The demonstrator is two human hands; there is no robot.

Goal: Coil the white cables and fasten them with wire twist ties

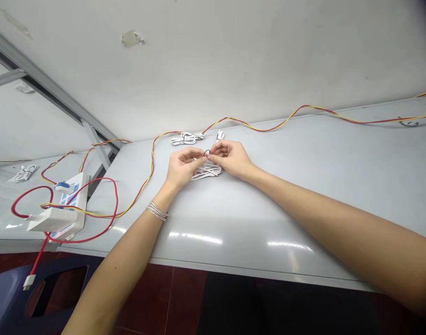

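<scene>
Both hands meet above the grey tabletop (233, 223), fingertips close together. My left hand (185, 166), with a silver bracelet at the wrist, pinches one side of a thin black twist tie (207, 151). The other side sits between the thumb and fingers of my right hand (232, 157). The tie is bent into a small loop. Just below the fingers lies a coiled white cable (209, 171), partly hidden by my left hand. Behind the hands are a bundled white cable (186, 138) bound with a black tie and a smaller white cable end (220, 135).
A twisted red and yellow wire (249, 124) runs along the wall. At the left stands a white power strip (80, 197) with a white adapter (52, 219) and looped red cable (117, 200). Another white cable bundle (25, 172) lies farther left. A blue chair (10, 298) is below the table edge.
</scene>
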